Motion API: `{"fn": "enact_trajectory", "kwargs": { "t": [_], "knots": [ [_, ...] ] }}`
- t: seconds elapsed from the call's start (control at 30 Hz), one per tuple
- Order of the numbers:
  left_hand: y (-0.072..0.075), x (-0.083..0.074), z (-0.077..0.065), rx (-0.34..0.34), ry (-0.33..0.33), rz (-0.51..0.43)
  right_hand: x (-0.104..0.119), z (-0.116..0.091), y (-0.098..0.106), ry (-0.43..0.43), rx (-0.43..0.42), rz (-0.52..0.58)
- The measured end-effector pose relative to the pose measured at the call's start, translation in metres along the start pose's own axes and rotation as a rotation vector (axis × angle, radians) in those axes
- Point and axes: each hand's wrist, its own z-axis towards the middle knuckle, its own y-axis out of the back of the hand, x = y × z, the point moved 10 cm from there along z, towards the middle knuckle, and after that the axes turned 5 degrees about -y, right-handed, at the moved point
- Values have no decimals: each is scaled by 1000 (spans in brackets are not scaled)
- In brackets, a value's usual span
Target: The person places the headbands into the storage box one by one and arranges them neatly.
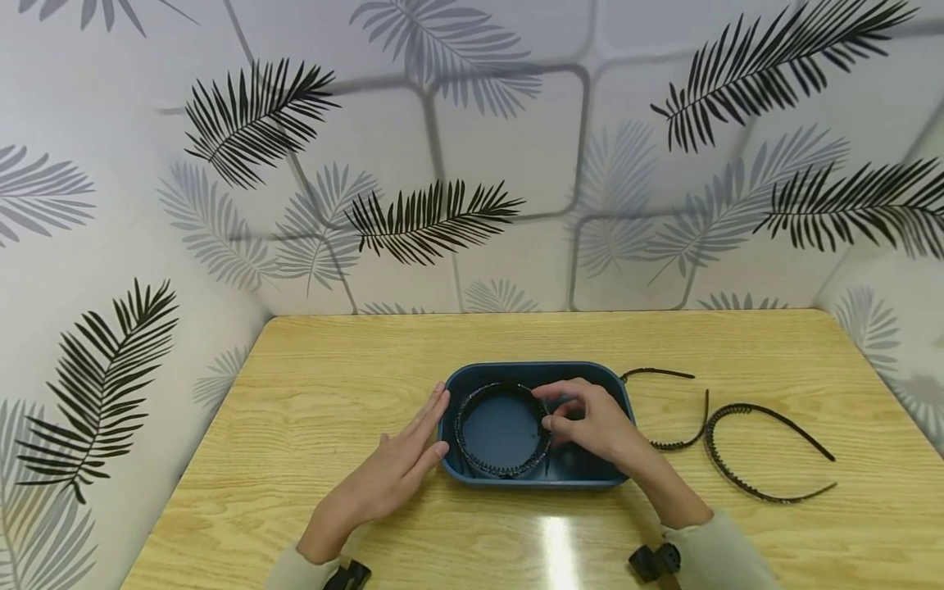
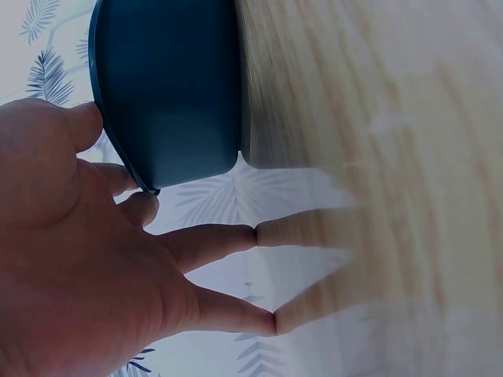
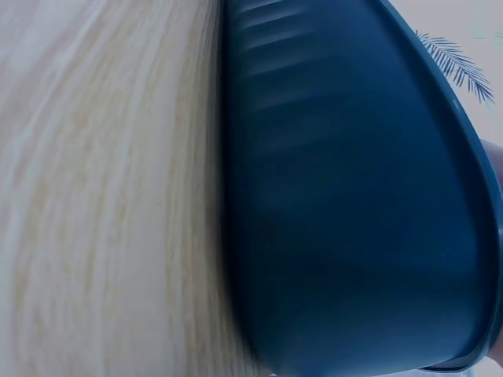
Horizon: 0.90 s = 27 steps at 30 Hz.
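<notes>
A dark blue oblong bin (image 1: pixel 538 483) stands on the table, also seen as a bin (image 2: pixel 169 94) in the left wrist view and a bin (image 3: pixel 354 188) in the right. Inside it lie dark toothed headbands (image 1: pixel 472 460) in a ring; how many overlap cannot be told. My right hand (image 1: pixel 593 422) reaches over the bin's right side and pinches the ring's right edge between thumb and fingers. At the left end, my left hand (image 1: pixel 394 471) rests with fairly straight fingers against the bin's rim. In the left wrist view, two fingers of that hand (image 2: pixel 102 259) touch the tabletop.
Right of the bin lies a loose black headband (image 1: pixel 726 474), its ends pointing right. Between them, another dark headband piece (image 1: pixel 682 445) and a thin dark strip (image 1: pixel 656 371) run partly behind the bin or arm. Behind the wooden table (image 1: pixel 332 352) rises a leaf-patterned wall (image 1: pixel 501 262).
</notes>
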Motion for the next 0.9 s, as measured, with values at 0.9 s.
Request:
{"fn": "enact_trajectory", "kwargs": {
  "t": [0.9],
  "knots": [
    [2, 1, 0, 3, -1, -18, 20, -30, 90, 121, -161, 118]
  ]
}}
